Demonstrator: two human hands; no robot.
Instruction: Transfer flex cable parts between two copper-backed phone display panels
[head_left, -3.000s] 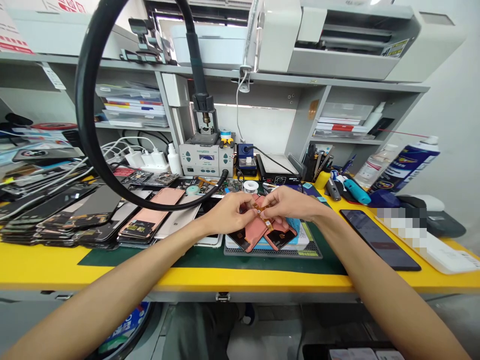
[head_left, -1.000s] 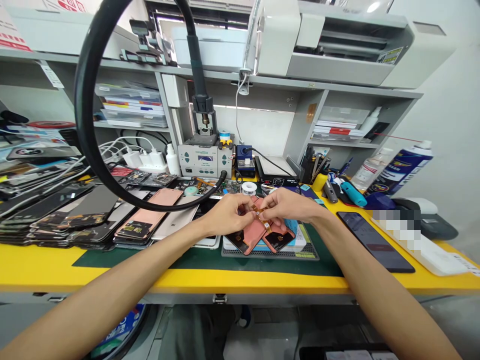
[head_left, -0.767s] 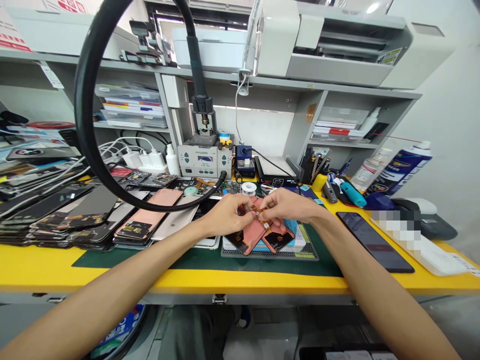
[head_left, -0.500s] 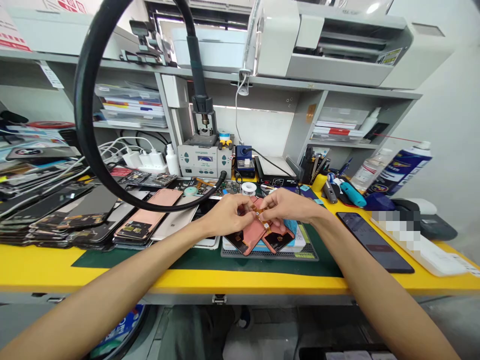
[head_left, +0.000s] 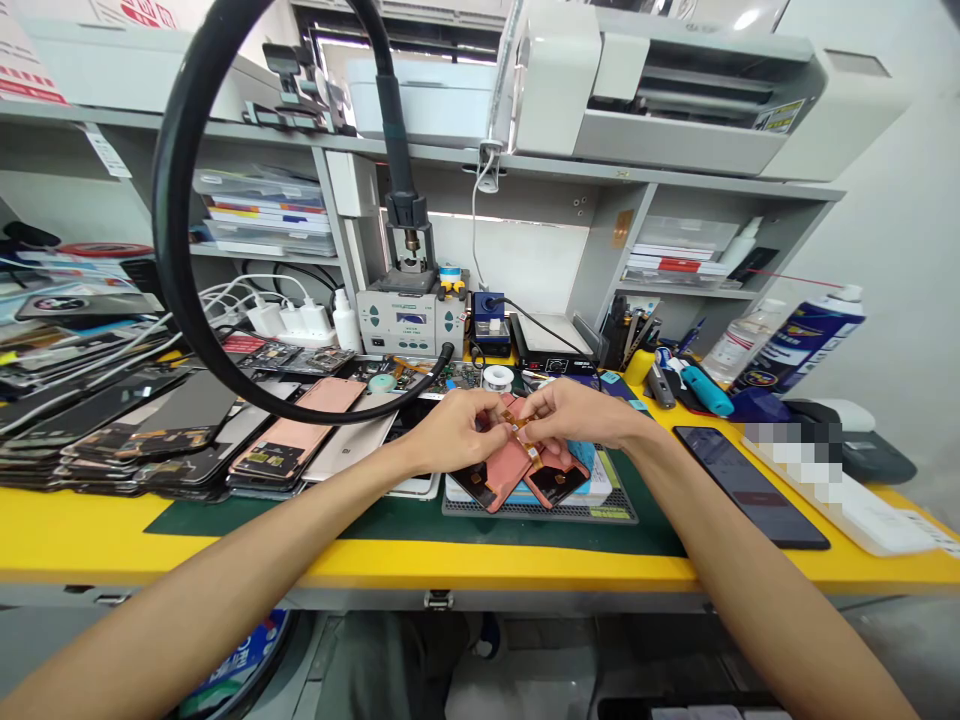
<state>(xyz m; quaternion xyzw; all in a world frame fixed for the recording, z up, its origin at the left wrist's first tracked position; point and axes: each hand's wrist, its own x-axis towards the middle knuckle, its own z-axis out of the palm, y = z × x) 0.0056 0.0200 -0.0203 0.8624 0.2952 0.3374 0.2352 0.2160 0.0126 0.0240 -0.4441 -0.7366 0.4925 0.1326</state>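
Observation:
Two phone screens with pinkish-red backs and black lower ends are held side by side in a V, their lower ends spread apart. My left hand (head_left: 461, 432) is closed around the left phone screen (head_left: 504, 477), thumb on its face near the upper middle. Closed on the right phone screen (head_left: 564, 482) is my right hand (head_left: 574, 412), its fingertips pinched close to the left thumb. Orange flex cables (head_left: 533, 454) show at and below the fingertips. My fingers hide the screens' upper parts. Beneath them lie a light-blue and white box (head_left: 601, 484) and a grey perforated mat (head_left: 517, 510).
A thick black hose (head_left: 169, 200) loops over the left side of the bench. Stacks of phone screens (head_left: 150, 430) lie at left. At right are a dark phone (head_left: 750, 485) and a blue spray can (head_left: 799, 340). A solder spool (head_left: 497, 378) sits behind the hands.
Both hands keep their hold on the phone screens, with hardly any visible movement. The whole view has shifted very slightly.

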